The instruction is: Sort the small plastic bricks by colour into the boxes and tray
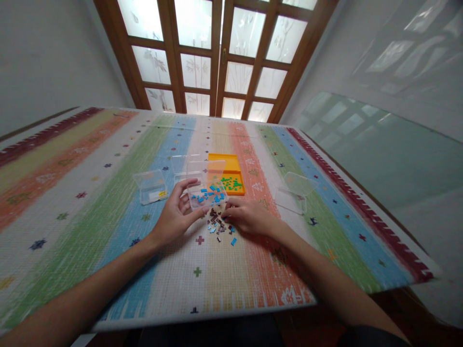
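My left hand (176, 210) grips a clear plastic box (193, 200) by its left side, thumb in front and fingers behind. Blue building bricks (208, 196) lie inside it, and its see-through lid stands up at the back. Just below the box, a small pile of brown bricks (213, 217) mixed with some blue ones rests on the cloth. A single blue brick (234, 241) lies at the pile's near edge. My right hand (246, 215) is at the right of the pile, its fingers pinched together; what they hold is hidden.
An orange case (241, 183) with green bricks stands open behind the box. At left is a clear box (144, 196) with yellow and white pieces. Another clear box (172, 166) is behind my left hand, and one more clear box (294, 202) stands right. A striped cloth (181, 279) covers the table.
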Motion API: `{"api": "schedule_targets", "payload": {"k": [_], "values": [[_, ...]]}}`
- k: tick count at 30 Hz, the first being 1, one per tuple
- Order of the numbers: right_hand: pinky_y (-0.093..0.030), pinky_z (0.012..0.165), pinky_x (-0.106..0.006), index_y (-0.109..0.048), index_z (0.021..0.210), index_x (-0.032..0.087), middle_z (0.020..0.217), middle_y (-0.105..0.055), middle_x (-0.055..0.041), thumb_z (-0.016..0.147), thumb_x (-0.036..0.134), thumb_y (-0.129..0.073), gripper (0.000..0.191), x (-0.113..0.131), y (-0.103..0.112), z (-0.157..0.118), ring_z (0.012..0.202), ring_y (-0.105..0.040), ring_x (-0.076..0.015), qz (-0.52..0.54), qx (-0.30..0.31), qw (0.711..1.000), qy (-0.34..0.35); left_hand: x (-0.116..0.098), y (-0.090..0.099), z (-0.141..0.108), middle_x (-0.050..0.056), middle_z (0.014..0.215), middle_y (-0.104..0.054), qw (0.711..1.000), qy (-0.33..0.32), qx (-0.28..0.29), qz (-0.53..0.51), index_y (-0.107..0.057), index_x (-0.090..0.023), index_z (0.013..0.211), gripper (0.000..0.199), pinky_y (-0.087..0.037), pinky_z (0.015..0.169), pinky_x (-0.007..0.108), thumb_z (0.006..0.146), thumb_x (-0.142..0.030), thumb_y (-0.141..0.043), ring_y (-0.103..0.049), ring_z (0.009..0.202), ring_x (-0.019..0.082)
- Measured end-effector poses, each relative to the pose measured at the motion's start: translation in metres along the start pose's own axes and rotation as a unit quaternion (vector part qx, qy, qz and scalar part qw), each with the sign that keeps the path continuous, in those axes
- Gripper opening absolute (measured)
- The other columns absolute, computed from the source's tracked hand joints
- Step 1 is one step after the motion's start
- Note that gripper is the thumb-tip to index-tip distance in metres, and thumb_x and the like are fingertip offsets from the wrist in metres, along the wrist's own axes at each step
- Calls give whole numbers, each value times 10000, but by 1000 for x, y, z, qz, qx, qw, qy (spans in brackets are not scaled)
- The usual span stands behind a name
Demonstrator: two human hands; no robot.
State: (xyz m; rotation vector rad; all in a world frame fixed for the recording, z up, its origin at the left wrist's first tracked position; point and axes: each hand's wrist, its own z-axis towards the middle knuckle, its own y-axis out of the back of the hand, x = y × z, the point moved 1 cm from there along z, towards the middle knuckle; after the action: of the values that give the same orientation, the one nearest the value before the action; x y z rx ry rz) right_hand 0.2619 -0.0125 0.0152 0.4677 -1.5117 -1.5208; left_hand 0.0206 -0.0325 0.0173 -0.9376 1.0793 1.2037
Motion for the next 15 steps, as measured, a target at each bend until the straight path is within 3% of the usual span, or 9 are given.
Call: {"api": "schedule_targets", "payload": {"k": [5,15], "values": [[-407,689,-288,-791,1016,182,1038,-717,-99,963,230,-661,148,-1,2,0,826,-600,-170,-46,16,998,-36,1,0,0,104,1452,-566,1000,-14,7,21,-525,-274,1308,613,-640,985,430,789,-290,-850,-707,1170,267],[-359,663,-287,-768,1081,223,1120,-714,-77,992,180,-573,219,4,-3,-1,816,-569,-150,-67,9,998,-13,0,0,-1,98,1446,-573,1000,2,0,14,-542,-273,1292,613,-638,988,427,768,-271,-860,-705,1161,262]]}}
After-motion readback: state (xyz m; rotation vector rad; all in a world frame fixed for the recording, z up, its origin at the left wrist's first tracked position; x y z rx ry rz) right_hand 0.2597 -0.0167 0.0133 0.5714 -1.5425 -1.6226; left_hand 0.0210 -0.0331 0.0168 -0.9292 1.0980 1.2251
